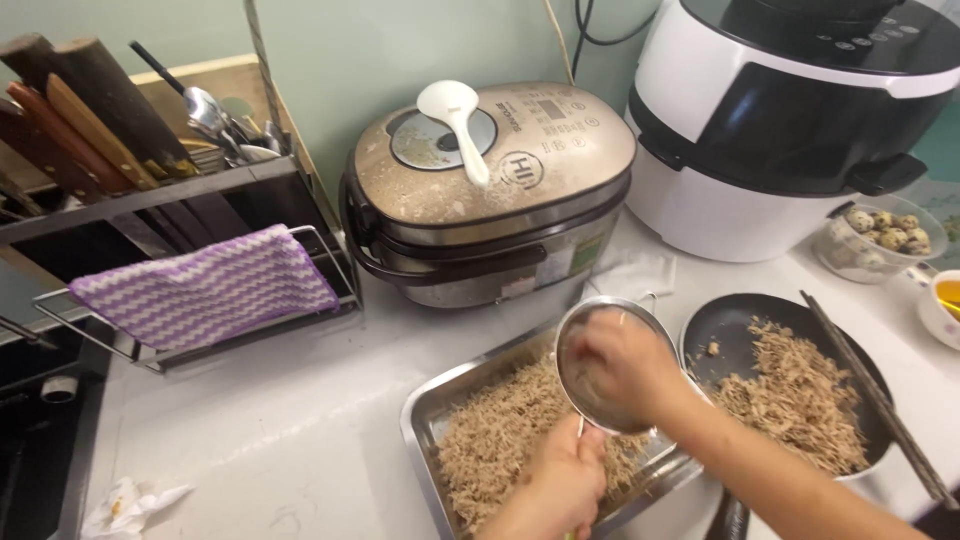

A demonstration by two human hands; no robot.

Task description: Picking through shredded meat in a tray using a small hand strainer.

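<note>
Sieve [605,372] over tray [425,420] — right hand [622,365] inside, left hand [565,478] on handle.

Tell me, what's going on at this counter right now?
A person holds a round mesh strainer over a metal tray of shredded brownish food. The left hand grips the strainer's handle from below, and the right hand reaches into its bowl. Beside the tray, a dark pan holds more of the same shreds, with chopsticks resting across its rim. A rice cooker with a white spoon on its lid stands behind.
</note>
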